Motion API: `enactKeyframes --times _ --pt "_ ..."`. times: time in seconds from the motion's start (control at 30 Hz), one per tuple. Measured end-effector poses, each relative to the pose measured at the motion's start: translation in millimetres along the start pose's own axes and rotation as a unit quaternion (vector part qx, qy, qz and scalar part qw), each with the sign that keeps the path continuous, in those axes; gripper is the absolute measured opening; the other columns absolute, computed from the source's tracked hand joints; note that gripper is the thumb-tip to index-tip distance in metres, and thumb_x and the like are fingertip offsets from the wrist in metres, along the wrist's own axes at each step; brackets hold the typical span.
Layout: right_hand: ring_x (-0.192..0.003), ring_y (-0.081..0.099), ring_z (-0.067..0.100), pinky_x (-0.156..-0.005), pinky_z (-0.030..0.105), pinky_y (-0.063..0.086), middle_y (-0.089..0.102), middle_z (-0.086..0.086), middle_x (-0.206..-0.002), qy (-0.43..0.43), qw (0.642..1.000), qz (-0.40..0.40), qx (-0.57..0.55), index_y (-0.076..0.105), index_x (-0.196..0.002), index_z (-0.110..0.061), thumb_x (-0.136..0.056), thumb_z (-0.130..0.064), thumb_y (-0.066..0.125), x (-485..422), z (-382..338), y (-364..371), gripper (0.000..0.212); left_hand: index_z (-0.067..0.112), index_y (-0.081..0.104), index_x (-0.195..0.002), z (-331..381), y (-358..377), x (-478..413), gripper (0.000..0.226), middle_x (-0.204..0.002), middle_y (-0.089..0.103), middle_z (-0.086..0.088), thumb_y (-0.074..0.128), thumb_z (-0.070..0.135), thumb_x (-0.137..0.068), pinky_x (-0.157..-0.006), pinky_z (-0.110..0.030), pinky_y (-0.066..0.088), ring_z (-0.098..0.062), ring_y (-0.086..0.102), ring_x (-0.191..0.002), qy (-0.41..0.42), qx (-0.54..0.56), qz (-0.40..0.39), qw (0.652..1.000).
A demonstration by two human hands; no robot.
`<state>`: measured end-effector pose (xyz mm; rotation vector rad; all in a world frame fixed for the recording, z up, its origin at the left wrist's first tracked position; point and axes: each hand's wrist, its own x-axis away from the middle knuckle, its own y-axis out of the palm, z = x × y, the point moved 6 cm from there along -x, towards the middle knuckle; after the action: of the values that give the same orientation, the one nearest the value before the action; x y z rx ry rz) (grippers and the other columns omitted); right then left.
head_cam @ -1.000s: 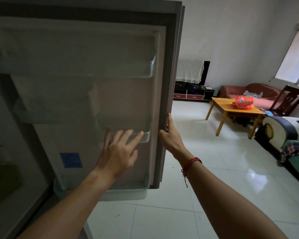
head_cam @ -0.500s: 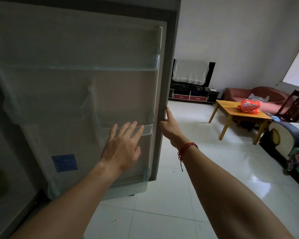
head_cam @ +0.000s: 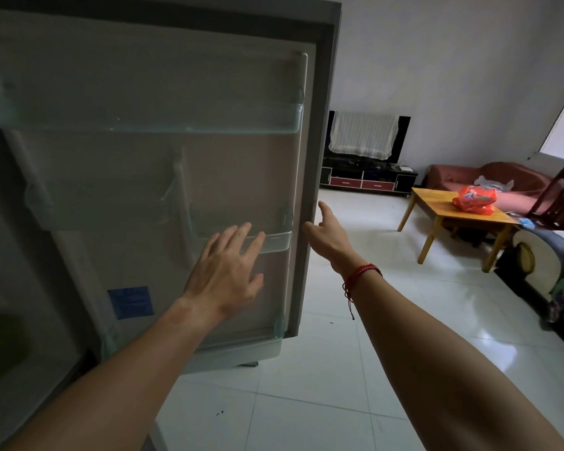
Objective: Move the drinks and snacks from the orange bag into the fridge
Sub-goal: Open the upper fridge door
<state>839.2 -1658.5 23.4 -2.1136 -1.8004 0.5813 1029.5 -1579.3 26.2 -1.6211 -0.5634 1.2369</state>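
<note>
The fridge door [head_cam: 163,170] stands swung open in front of me, its clear plastic door shelves bare. My left hand [head_cam: 223,270] lies flat with spread fingers against the door's inner side, near the lower shelf. My right hand [head_cam: 328,232] is at the door's outer edge, fingers straight, thumb toward the edge; it holds nothing. The orange bag [head_cam: 474,200] sits far off on the yellow wooden table [head_cam: 437,206] at the right. The fridge's dark interior [head_cam: 10,288] shows at the left edge.
A white tiled floor [head_cam: 372,320] stretches between the fridge and the table. A red sofa [head_cam: 489,177], a dark wooden chair [head_cam: 557,200] and a dark armchair [head_cam: 551,265] stand at the right. A TV cabinet [head_cam: 365,177] lines the back wall.
The door has swung wider open. My right hand has loosened from the door edge and my left hand stays on the inner panel. The view shifted slightly left.
</note>
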Motion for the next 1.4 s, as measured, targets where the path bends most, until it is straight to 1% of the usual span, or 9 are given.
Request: enactKeyframes --times 0.07,0.17,0.27,0.37,0.53,0.7,0.9,1.07,1.4 --pt "-0.136 0.049 0.035 -0.112 0.048 0.044 0.041 0.014 -0.157 -0.015 1.000 0.006 0.023 0.018 -0.160 -0.020 -0.100 -0.021 0.053 10.0 -7.5 -2.2 0.069 0.018 0.028 -0.153 -7.6 -9.6 7.4 0.070 -0.159 0.026 -0.010 0.054 0.043 -0.093 -0.116 -0.043 0.026 -0.028 0.024 -0.146 -0.016 0.005 0.006 1.000" --pt "-0.145 0.036 0.034 -0.116 0.045 0.035 0.033 0.014 -0.161 -0.042 0.997 0.007 0.061 0.018 -0.159 -0.015 -0.101 -0.024 0.057 30.8 -21.8 -2.9 0.071 0.020 0.028 -0.153 -19.4 -26.1 22.5 0.072 -0.159 0.027 -0.008 0.052 0.049 -0.092 -0.113 -0.041 0.029 -0.026 0.027 -0.144 -0.039 0.007 0.012 0.999" --pt "-0.142 0.039 0.035 -0.113 0.044 0.038 0.035 0.017 -0.158 -0.076 0.993 0.004 0.093 0.017 -0.160 -0.020 -0.098 -0.034 0.061 55.2 -37.5 1.1 0.077 0.021 0.036 -0.150 -31.0 -49.5 43.1 0.074 -0.154 0.036 -0.008 0.045 0.058 -0.086 -0.109 -0.043 0.035 -0.028 0.033 -0.139 -0.070 -0.001 0.017 0.997" --pt "-0.135 0.045 0.033 -0.108 0.039 0.040 0.037 0.018 -0.153 -0.104 0.985 -0.024 0.136 0.016 -0.160 -0.027 -0.094 -0.046 0.064 83.7 -52.4 13.8 0.083 0.020 0.047 -0.143 -43.9 -72.9 75.6 0.079 -0.146 0.045 -0.010 0.038 0.065 -0.079 -0.102 -0.045 0.041 -0.031 0.042 -0.131 -0.089 -0.006 0.027 0.996" --pt "-0.133 0.045 0.033 -0.105 0.044 0.043 0.033 0.017 -0.152 -0.172 0.967 -0.057 0.178 0.015 -0.159 -0.034 -0.091 -0.058 0.062 137.5 -87.0 44.6 0.085 0.020 0.053 -0.136 -73.4 -110.6 142.0 0.079 -0.140 0.050 -0.009 0.042 0.069 -0.075 -0.097 -0.046 0.046 -0.031 0.045 -0.125 -0.136 -0.016 0.054 0.989" --pt "-0.142 0.035 0.035 -0.111 0.055 0.041 0.022 0.014 -0.161 -0.235 0.945 -0.090 0.209 0.014 -0.158 -0.039 -0.088 -0.068 0.057 187.0 -124.9 84.6 0.088 0.018 0.053 -0.138 -93.5 -151.3 214.8 0.084 -0.140 0.050 -0.011 0.041 0.071 -0.074 -0.098 -0.045 0.044 -0.031 0.045 -0.128 -0.188 -0.049 0.055 0.979" --pt "-0.146 0.027 0.039 -0.114 0.059 0.035 0.017 0.013 -0.165 -0.315 0.912 -0.128 0.230 0.010 -0.157 -0.042 -0.088 -0.073 0.049 248.4 -175.8 137.9 0.085 0.019 0.052 -0.139 -116.5 -207.0 300.5 0.083 -0.142 0.049 -0.008 0.042 0.072 -0.076 -0.103 -0.045 0.043 -0.030 0.043 -0.129 -0.252 -0.085 0.076 0.961" --pt "-0.148 0.024 0.038 -0.115 0.055 0.029 0.014 0.013 -0.166 -0.379 0.880 -0.150 0.246 0.010 -0.159 -0.041 -0.090 -0.072 0.047 303.6 -212.7 171.4 0.083 0.021 0.047 -0.142 -125.5 -245.0 362.4 0.080 -0.144 0.045 -0.008 0.043 0.072 -0.080 -0.102 -0.045 0.041 -0.027 0.040 -0.131 -0.287 -0.115 0.088 0.947" --pt "-0.149 0.022 0.034 -0.116 0.051 0.027 0.017 0.012 -0.165 -0.461 0.833 -0.172 0.253 0.008 -0.158 -0.043 -0.091 -0.075 0.039 361.6 -245.7 213.5 0.081 0.021 0.045 -0.144 -128.7 -289.2 440.7 0.081 -0.147 0.042 -0.007 0.037 0.073 -0.082 -0.104 -0.048 0.038 -0.028 0.037 -0.135 -0.361 -0.158 0.105 0.913"
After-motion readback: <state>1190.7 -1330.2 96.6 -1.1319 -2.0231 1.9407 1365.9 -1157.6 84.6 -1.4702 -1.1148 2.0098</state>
